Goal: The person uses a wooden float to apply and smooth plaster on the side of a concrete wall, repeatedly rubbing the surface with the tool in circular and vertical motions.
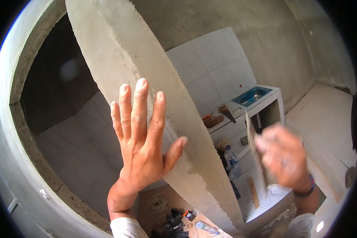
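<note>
My left hand (141, 135) is spread wide, fingers pointing up, in front of the plastered wall end (178, 119). Its palm faces the rough grey-beige surface; I cannot tell whether it touches. On the right, my right hand (283, 156) is closed round the back of a plastering trowel (256, 144), blurred by motion. The trowel is edge-on, its thin grey blade standing nearly upright and apart from the wall end. Damp, darker plaster shows along the wall end's lower part. The trowel's handle is hidden by my fingers.
Left of the wall end is a dark opening with a rough rim (23, 135). Beyond it, at right, a tiled counter holds a blue-lined sink (252, 96) and a handsaw (227, 114). Below are a water bottle (231, 155), coiled wire (158, 203), a wood strip (254, 192) and another bottle (207, 227).
</note>
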A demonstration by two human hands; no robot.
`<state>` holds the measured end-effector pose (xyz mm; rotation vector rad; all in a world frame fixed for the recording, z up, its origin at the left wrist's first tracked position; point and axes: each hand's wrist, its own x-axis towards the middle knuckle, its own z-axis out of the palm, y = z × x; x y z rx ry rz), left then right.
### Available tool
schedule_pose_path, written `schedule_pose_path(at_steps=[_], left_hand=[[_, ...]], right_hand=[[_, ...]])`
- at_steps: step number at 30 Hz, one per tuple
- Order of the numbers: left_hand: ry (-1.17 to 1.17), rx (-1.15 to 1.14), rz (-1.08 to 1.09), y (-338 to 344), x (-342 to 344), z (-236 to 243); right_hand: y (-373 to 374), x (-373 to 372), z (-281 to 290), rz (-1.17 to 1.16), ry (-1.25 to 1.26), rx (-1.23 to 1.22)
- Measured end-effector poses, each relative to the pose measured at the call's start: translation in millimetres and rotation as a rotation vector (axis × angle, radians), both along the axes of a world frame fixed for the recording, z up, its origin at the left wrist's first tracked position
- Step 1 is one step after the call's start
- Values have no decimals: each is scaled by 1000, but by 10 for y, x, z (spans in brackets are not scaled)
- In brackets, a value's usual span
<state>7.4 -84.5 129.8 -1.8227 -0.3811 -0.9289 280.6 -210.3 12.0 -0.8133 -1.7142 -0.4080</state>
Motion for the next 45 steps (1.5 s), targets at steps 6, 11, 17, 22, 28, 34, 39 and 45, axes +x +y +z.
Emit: schedule_pose_path(at_steps=[6,11,17,22,28,34,39,45], left_hand=[[59,8,67,93,23,129],[35,35,136,125,-38,98],[21,76,118,144,8,93],[27,113,109,156,21,88],[30,116,72,222,28,103],[32,162,52,285,43,107],[-4,205,39,296,72,81],[4,208,20,308,48,75]], right_hand=[[639,453,1195,299,-3,-66],[992,290,1692,349,-110,-108],[954,289,1595,390,-197,-261],[1060,318,1164,540,-261,-250],[980,377,695,579,-275,-379],[896,376,186,558,-285,-462],[848,368,-169,572,-244,-568],[844,324,-680,650,-135,-599]])
